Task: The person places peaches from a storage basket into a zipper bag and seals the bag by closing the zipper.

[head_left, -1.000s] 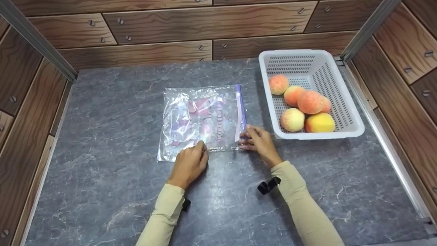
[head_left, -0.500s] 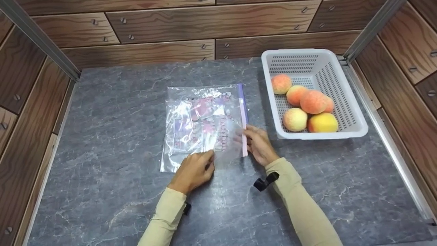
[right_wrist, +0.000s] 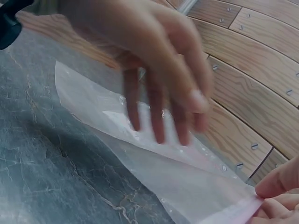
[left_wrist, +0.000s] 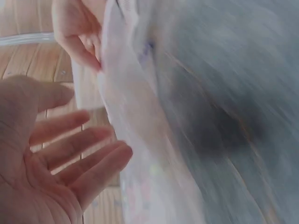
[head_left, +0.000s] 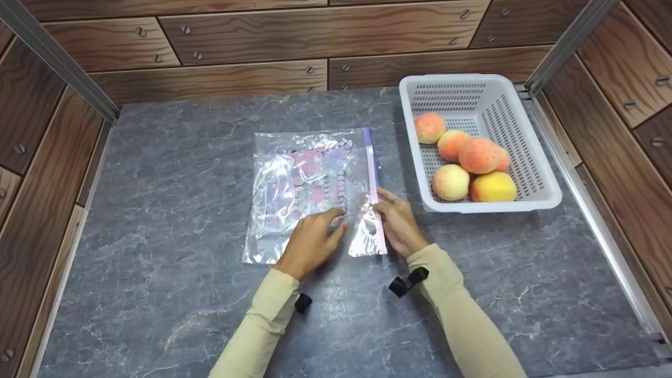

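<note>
A clear zip bag (head_left: pixel 310 184) with pink and purple printing and a purple zip strip lies on the table, its strip side facing right. My right hand (head_left: pixel 399 218) pinches the strip between thumb and fingers, and that edge is lifted, as the right wrist view also shows from the side, with the bag film (right_wrist: pixel 140 144) standing off the table. Over the lower part of the bag is my left hand (head_left: pixel 315 239), fingers spread and thumb apart. In the left wrist view the left hand (left_wrist: pixel 60 158) has nothing between its fingers, beside the bag's raised edge.
A white slotted basket (head_left: pixel 409 152) holding several peaches (head_left: pixel 478 156) stands at the right rear of the grey marbled table (head_left: pixel 173 199). Wood-patterned walls (head_left: pixel 252 39) enclose the back and sides. Dark straps (head_left: pixel 407 282) hang at the wrists.
The left hand has let go of the bag's near edge, moved right and spread its fingers. The right hand has shifted slightly and the bag's right end has lifted.
</note>
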{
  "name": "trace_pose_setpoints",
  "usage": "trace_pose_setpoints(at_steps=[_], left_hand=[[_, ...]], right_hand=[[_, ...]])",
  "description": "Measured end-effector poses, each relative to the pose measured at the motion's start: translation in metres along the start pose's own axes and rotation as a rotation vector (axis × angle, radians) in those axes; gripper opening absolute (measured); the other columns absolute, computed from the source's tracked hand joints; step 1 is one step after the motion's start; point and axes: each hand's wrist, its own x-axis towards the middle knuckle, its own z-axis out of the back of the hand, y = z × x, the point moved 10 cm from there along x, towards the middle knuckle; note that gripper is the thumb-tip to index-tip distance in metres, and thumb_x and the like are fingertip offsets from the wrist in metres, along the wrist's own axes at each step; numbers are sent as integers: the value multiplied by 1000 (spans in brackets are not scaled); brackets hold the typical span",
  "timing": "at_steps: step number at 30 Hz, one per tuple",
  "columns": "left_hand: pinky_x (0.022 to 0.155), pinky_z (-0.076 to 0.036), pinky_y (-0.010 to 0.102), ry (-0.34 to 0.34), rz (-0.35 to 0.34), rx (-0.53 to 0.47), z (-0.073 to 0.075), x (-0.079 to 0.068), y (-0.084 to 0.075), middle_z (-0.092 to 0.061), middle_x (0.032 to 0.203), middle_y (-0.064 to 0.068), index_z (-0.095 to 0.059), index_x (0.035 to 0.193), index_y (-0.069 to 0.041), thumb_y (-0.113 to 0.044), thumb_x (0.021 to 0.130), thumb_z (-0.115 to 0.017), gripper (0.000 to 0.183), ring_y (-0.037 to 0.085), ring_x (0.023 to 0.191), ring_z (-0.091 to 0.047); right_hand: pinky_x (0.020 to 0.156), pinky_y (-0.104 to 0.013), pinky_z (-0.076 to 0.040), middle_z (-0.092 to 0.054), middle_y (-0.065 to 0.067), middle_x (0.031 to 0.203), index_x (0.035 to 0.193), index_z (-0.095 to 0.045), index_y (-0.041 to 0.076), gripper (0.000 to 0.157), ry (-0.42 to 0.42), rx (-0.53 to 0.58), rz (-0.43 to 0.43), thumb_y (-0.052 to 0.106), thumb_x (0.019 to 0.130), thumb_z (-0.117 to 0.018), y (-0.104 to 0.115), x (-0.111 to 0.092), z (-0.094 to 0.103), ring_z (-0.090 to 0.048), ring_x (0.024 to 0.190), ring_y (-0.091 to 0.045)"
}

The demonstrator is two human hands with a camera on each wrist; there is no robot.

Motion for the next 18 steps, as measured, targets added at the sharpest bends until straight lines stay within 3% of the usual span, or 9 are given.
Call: trace_pose_setpoints(at_steps=[2, 5, 9, 14, 18], left_hand=[[79, -59, 43, -10, 14, -63, -1, 10, -4, -75, 108, 15, -71, 119, -4, -17, 98, -67, 25, 28, 89, -73], [76, -59, 40, 2, 68, -140, -6, 24, -6, -75, 107, 16, -70, 125, -3, -16, 98, -66, 30, 26, 82, -72], [78, -59, 36, 30, 165, -217, -16, 38, -3, -75, 110, 13, -69, 128, -5, -18, 98, -66, 33, 20, 86, -72], [84, -58, 29, 31, 284, -333, -24, 46, 5, -74, 114, 8, -73, 123, -6, -24, 96, -69, 32, 15, 100, -72], [83, -59, 26, 2, 336, -419, -25, 48, 10, -76, 108, 7, -75, 117, -5, -30, 94, -73, 34, 16, 98, -73]], right_hand=[[85, -28, -56, -50, -32, 139, 150, -37, -9, 56, 8, 4, 6, -11, 94, -44, 2, -2, -2, -60, 109, -27], [84, -27, -57, -52, -31, 137, 150, -37, -9, 57, 23, 9, 23, -12, 94, -44, 6, -5, -5, -64, 104, -23], [77, -24, -57, -62, -22, 122, 150, -38, -8, 57, 38, 17, 42, -12, 94, -44, 9, -9, -8, -66, 91, -16], [75, -29, -58, -68, -7, 100, 152, -38, -5, 52, 76, 17, 34, -3, 100, -45, 10, -14, -13, -66, 85, -14], [80, -33, -60, -68, -5, 105, 153, -40, 1, 48, 99, 2, 14, 4, 105, -42, 11, -18, -14, -68, 86, -15]])
